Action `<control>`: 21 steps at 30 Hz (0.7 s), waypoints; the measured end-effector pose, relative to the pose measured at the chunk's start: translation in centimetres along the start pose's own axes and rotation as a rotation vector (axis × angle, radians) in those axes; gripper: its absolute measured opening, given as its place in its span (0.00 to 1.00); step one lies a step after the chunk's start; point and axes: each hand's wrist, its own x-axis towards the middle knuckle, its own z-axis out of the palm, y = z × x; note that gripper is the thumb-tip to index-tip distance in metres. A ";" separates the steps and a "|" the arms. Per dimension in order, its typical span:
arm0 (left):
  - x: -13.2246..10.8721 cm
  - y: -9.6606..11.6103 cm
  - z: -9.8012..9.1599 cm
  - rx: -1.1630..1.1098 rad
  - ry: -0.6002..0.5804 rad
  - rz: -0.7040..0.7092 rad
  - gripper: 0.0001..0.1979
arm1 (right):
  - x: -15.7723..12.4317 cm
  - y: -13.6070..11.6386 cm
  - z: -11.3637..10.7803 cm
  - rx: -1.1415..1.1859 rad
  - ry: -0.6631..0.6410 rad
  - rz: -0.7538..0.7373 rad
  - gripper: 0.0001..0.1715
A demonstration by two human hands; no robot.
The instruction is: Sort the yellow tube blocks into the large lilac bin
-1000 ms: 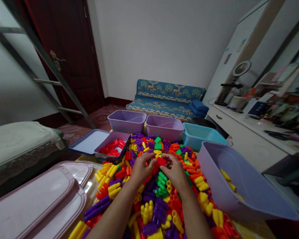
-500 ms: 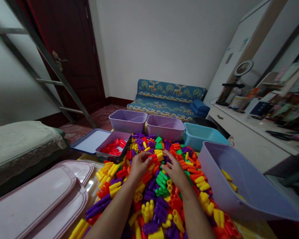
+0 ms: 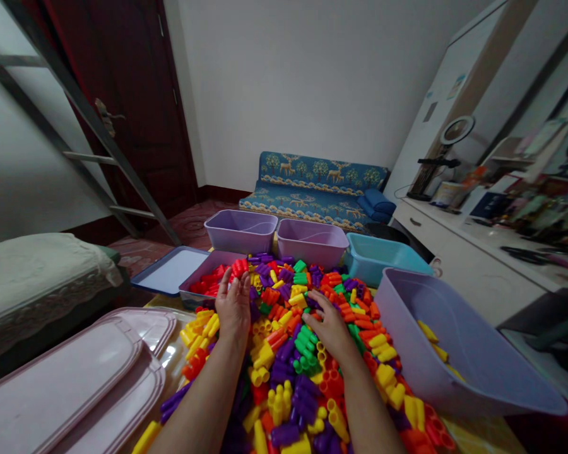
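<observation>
A red block (image 3: 239, 268) is gripped in the left hand (image 3: 233, 308), apparently raised to clear the box (image 3: 190, 299). The right hand (image 3: 332, 325) is kept loosely open.

My left hand (image 3: 234, 309) holds red plastic blocks (image 3: 239, 268) at the box's (image 3: 190, 299) rim; right of the box, my right hand (image 3: 332, 325) spreads over mixed-colour blocks (image 3: 305, 343).

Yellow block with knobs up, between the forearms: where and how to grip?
I'd come from above and pinch the yellow block by its ribbed body, below the knobs: its top looks exposed, while a purple block crowds its right.
</observation>
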 end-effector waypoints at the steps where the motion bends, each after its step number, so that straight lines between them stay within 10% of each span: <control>1: -0.1 0.0 0.1 -0.003 -0.003 0.020 0.18 | 0.0 0.0 0.0 -0.001 0.003 -0.003 0.29; 8: -1.0 -0.7 -0.3 0.258 -0.124 0.184 0.23 | 0.1 0.2 0.1 -0.026 -0.003 -0.005 0.27; 21: -3.6 -1.1 -0.2 1.840 -0.640 0.272 0.16 | -0.3 -2.4 -1.7 -0.511 0.166 0.113 0.13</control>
